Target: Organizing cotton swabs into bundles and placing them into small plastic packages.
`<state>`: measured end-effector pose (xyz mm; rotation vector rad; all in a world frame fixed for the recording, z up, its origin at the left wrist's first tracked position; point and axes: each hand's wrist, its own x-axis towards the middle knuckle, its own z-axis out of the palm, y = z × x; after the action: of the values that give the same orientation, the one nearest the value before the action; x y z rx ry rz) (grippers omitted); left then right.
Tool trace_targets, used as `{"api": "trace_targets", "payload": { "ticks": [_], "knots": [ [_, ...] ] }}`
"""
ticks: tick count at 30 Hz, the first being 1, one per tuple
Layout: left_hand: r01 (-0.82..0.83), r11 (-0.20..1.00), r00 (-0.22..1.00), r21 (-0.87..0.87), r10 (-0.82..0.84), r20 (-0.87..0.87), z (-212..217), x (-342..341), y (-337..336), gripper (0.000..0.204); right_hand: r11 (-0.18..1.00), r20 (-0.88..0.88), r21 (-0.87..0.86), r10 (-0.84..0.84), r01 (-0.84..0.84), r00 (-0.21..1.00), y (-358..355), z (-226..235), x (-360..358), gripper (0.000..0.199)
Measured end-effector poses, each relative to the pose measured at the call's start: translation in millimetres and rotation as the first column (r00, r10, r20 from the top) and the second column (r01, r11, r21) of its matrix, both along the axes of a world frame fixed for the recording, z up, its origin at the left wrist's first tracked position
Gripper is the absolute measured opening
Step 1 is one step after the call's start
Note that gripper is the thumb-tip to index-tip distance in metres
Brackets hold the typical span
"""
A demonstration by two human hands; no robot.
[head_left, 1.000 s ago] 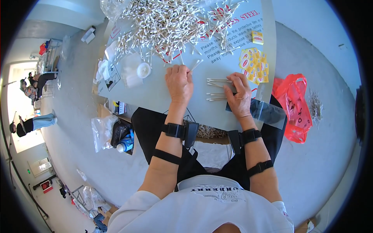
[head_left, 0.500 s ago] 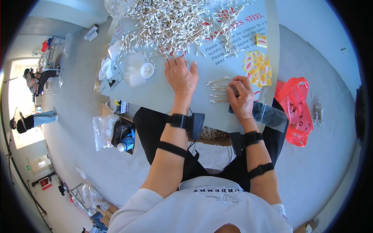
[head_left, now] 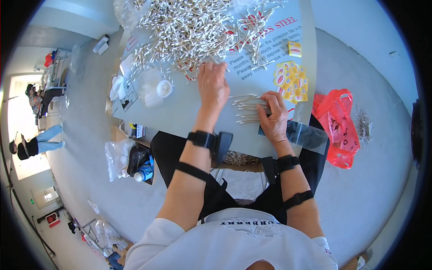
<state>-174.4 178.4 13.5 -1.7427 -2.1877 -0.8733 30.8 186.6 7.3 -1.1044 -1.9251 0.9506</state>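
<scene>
A big heap of white cotton swabs [head_left: 184,31] covers the far part of the table. My left hand [head_left: 213,87] reaches to its near edge, fingers bent and drawn together. What its fingertips hold, if anything, is hidden. A small row of cotton swabs [head_left: 246,108] lies nearer me, tips pointing left. My right hand [head_left: 274,118] rests at their right ends, with thumb and fingers curled around some of them. Beyond this hand lie several small yellow packets [head_left: 291,81].
Left of my left hand are clear plastic containers [head_left: 150,90] and a round white lid [head_left: 164,88]. A yellow box [head_left: 294,49] stands at the far right. Dark film [head_left: 307,135] overhangs the near edge. A red plastic bag [head_left: 337,130] sits right of the table; a bottle [head_left: 143,173] is lower left.
My left hand has moved farther toward the heap, its thumb now nearer the other fingers. The right hand stays by the small row. The whole view has shifted slightly.
</scene>
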Motion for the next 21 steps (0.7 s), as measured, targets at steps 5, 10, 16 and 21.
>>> {"api": "trace_targets", "payload": {
  "ticks": [5, 10, 16, 21],
  "knots": [
    [0.072, 0.995, 0.994, -0.071, -0.077, -0.073, 4, -13, 29, 0.005, 0.998, -0.108, -0.056, -0.034, 0.028, 0.994, 1, 4, -5, 0.024],
    [0.227, 0.965, 0.974, -0.131, -0.224, 0.038, 8, 34, 14, 0.008, 0.995, -0.009, -0.016, -0.102, 0.102, 0.995, 55, 19, -10, 0.024],
    [0.228, 0.969, 0.956, -0.099, -0.204, 0.21, 3, 53, -14, 0.016, 0.945, 0.208, 0.32, -0.135, 0.063, 0.969, 112, 7, -24, 0.02],
    [0.251, 0.963, 0.95, -0.099, -0.225, 0.217, 4, 69, -33, 0.021, 0.918, 0.337, 0.396, -0.119, -0.026, 0.934, 120, -1, -25, 0.012]
  ]
}}
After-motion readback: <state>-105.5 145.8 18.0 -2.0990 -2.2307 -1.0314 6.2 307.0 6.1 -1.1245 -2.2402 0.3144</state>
